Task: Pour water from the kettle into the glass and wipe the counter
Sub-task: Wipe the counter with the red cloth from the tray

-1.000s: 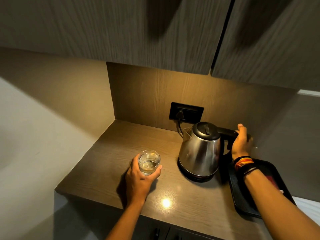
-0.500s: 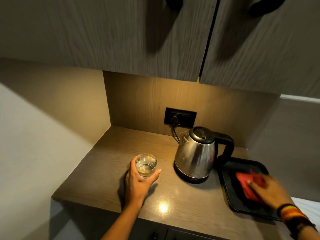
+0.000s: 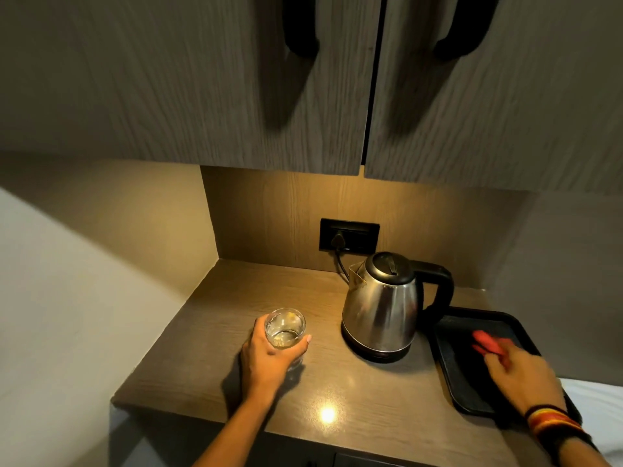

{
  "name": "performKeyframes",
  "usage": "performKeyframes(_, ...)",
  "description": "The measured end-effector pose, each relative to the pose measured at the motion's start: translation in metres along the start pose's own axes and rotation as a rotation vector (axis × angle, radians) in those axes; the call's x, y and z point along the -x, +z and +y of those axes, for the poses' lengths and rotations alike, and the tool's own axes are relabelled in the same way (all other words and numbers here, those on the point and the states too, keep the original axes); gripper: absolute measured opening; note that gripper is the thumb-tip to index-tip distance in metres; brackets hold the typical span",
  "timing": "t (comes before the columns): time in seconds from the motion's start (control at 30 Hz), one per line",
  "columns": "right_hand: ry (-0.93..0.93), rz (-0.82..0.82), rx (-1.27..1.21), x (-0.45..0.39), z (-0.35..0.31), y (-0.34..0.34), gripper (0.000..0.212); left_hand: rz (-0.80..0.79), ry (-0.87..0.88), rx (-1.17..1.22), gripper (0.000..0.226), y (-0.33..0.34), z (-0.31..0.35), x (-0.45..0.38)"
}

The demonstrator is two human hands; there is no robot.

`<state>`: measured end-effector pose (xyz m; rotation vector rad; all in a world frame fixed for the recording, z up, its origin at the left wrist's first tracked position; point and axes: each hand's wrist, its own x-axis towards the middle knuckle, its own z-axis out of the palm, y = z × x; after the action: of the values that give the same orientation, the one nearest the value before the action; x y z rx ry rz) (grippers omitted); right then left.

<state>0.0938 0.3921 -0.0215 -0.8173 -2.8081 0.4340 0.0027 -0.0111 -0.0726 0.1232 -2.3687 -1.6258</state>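
A steel kettle point(image 3: 381, 308) with a black lid and handle stands on its base on the brown counter point(image 3: 209, 335), spout to the left. Left of it, my left hand point(image 3: 266, 357) is wrapped around a short glass point(image 3: 286, 326) with some water in it, standing on the counter. At the right, my right hand point(image 3: 521, 374) lies blurred over a black tray point(image 3: 451, 372), its fingers on a red cloth point(image 3: 485, 342). Whether the fingers grip the cloth is unclear from the blur.
The kettle's cord runs up to a black wall socket point(image 3: 349, 234). Two wood-grain cabinet doors point(image 3: 209, 79) with black handles hang low over the counter. A wall closes the left side. White fabric point(image 3: 600, 406) shows at the far right.
My right hand left the kettle handle and dropped to the red cloth on the tray. My left hand stayed around the glass. The view tilted up.
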Motion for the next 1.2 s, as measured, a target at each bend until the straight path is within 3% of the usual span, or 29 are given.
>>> performKeyframes(0.1,0.071,0.179,-0.25,0.012,-0.014,-0.025,0.038,0.024,0.061,-0.009,0.089,-0.014,0.008,-0.006)
performKeyframes(0.2,-0.104,0.316,-0.401,0.058,-0.042,-0.038,0.043,0.076,0.116,-0.005,0.082,-0.034,0.023,-0.015)
performKeyframes(0.3,-0.393,0.078,-0.4,0.112,-0.082,-0.001,0.079,0.092,0.165,-0.039,0.078,-0.053,0.039,-0.024)
performKeyframes(0.37,-0.599,-0.234,-0.218,0.14,-0.113,0.044,0.078,0.083,0.19,-0.054,0.078,-0.062,0.048,-0.027)
performKeyframes(0.43,-0.799,-0.187,0.064,0.156,-0.135,0.081,0.087,0.079,0.207,-0.063,0.077,-0.07,0.051,-0.031)
performKeyframes(0.53,-0.723,-0.13,0.02,0.162,-0.152,0.104,0.068,0.095,0.216,-0.066,0.077,-0.078,0.056,-0.035)
performKeyframes(0.63,-0.667,-0.322,-0.095,0.13,-0.191,0.129,0.074,0.105,0.208,-0.06,0.074,-0.08,0.061,-0.04)
performKeyframes(0.77,-0.57,-0.291,-0.05,0.052,-0.282,0.147,0.071,0.106,0.2,-0.044,0.08,-0.079,0.062,-0.044)
performKeyframes(0.9,-0.555,-0.44,0.019,0.024,-0.345,0.148,0.075,0.109,0.203,-0.078,0.085,-0.079,0.061,-0.047)
performKeyframes(0.97,-0.705,-0.465,-0.091,0.057,-0.341,0.147,0.072,0.096,0.196,-0.071,0.085,-0.08,0.061,-0.048)
performKeyframes(1.07,-1.047,-0.4,-0.096,0.135,-0.279,0.148,0.066,0.09,0.193,-0.051,0.078,-0.081,0.06,-0.047)
performKeyframes(1.13,-1.045,-0.315,-0.065,0.154,-0.23,0.148,0.076,0.1,0.182,-0.025,0.075,-0.081,0.057,-0.048)
performKeyframes(1.2,-0.928,-0.3,0.001,0.138,-0.201,0.138,0.072,0.112,0.171,-0.014,0.074,-0.081,0.054,-0.049)
